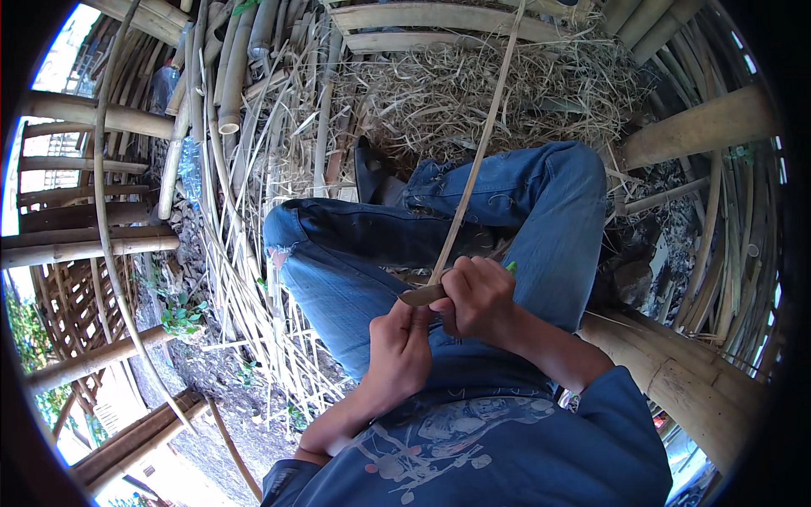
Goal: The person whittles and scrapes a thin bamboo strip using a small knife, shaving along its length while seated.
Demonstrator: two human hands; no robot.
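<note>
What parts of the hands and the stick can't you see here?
Head view only:
- Blade: only a brown tip shows; the right hand covers the rest, so its shape is unclear.
- Green bit behind the right hand: too small to tell what it is.
- Bamboo strip: its top runs off the upper edge.
- Left hand: its fingertips are hidden under the blade.

daylight bright | left rim overexposed | sharp centre | fisheye-bent edges
</note>
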